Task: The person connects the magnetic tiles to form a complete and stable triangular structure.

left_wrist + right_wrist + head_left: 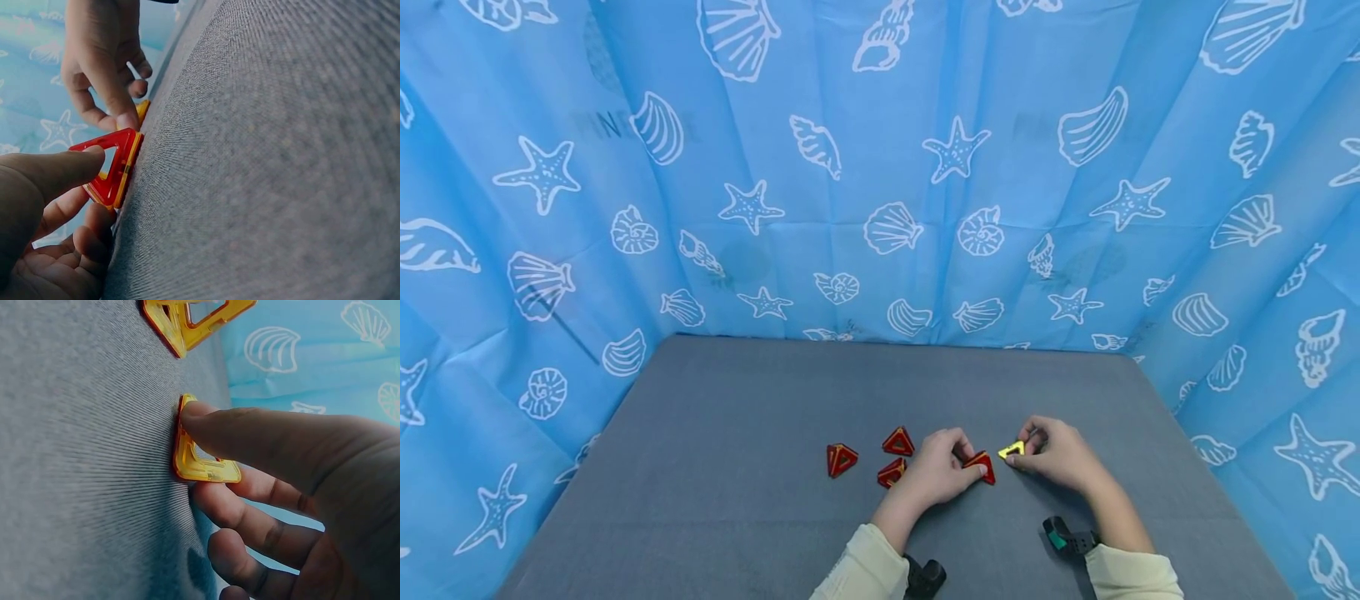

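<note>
Two hands — left (936,471) pinches red triangle (981,465), right (1060,454) pinches yellow triangle (1012,451).

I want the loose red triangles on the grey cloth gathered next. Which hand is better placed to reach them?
Probably the left hand: the three loose red triangles lie just beyond it on its own side. The right hand sits farther off, pinching the yellow triangle.

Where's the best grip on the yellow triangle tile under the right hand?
Pinch the yellow triangle tile by two outer edges, coming from above. It lies flat on the grey table, so its faces are out of reach; probably tip one corner up first, or hook a fingertip through its open centre.
</note>
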`<control>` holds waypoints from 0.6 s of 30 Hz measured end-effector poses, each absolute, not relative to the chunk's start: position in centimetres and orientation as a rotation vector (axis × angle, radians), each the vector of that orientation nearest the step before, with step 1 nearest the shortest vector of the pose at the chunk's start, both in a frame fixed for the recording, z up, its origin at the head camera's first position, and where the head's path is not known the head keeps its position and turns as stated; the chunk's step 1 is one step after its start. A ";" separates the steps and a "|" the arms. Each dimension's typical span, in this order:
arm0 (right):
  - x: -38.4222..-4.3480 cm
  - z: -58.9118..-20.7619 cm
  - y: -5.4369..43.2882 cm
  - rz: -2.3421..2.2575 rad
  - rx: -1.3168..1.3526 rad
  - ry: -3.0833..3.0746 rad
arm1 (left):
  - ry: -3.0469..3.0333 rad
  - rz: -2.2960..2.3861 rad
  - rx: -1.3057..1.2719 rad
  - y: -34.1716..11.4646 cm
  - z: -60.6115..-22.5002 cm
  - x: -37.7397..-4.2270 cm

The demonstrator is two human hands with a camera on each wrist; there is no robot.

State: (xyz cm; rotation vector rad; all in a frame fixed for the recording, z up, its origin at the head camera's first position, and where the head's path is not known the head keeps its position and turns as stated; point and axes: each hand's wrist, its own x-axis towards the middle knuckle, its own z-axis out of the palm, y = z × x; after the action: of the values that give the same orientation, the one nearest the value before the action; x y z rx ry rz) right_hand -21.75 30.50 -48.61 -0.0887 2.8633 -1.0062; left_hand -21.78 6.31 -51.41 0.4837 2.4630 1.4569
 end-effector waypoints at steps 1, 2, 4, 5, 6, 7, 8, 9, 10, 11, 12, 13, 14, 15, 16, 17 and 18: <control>-21.6 -48.6 30.5 -1.003 -0.100 2.865 | 2.464 1.457 0.485 6.3 -51.4 -21.8; -21.5 -48.7 30.4 -1.001 -0.090 2.863 | 2.464 1.457 0.488 6.3 -51.5 -21.8; -21.4 -48.7 30.4 -1.007 -0.083 2.855 | 2.462 1.457 0.493 6.3 -51.5 -21.8; -21.3 -48.7 30.3 -1.010 -0.091 2.851 | 2.460 1.457 0.495 6.3 -51.5 -21.8; -21.2 -48.6 30.3 -1.016 -0.097 2.846 | 2.460 1.456 0.497 6.3 -51.5 -21.9; -21.2 -48.6 30.2 -1.021 -0.096 2.843 | 2.459 1.456 0.499 6.3 -51.5 -21.9; -21.2 -48.6 30.2 -1.027 -0.093 2.839 | 2.458 1.457 0.501 6.3 -51.5 -21.9; -21.2 -48.6 30.1 -1.031 -0.099 2.838 | 2.457 1.459 0.503 6.3 -51.5 -21.9; -21.1 -48.6 30.1 -1.035 -0.107 2.838 | 2.454 1.463 0.505 6.3 -51.5 -21.9; -21.2 -48.6 30.0 -1.040 -0.101 2.837 | 2.450 1.467 0.507 6.3 -51.5 -21.9; -21.2 -48.6 30.0 -1.047 -0.105 2.837 | 2.446 1.471 0.509 6.3 -51.5 -21.9; -21.2 -48.7 29.9 -1.053 -0.104 2.835 | 2.441 1.474 0.511 6.3 -51.5 -22.0; -21.2 -48.7 29.8 -1.059 -0.108 2.831 | 2.438 1.475 0.513 6.3 -51.4 -21.9; -21.2 -48.8 29.8 -1.068 -0.107 2.826 | 2.435 1.477 0.517 6.3 -51.4 -21.9; -21.2 -48.8 29.7 -1.074 -0.110 2.822 | 2.431 1.479 0.520 6.3 -51.4 -21.9; -21.2 -48.9 29.6 -1.080 -0.113 2.818 | 2.430 1.478 0.522 6.2 -51.4 -21.9; -21.2 -48.9 29.6 -1.086 -0.115 2.816 | 2.428 1.478 0.523 6.2 -51.4 -21.9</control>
State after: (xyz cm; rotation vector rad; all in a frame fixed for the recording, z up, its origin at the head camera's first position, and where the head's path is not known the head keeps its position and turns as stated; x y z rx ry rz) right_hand -21.22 29.55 -48.91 -0.1150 2.8159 -1.0860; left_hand -21.91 6.24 -51.40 0.5234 2.4283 1.4784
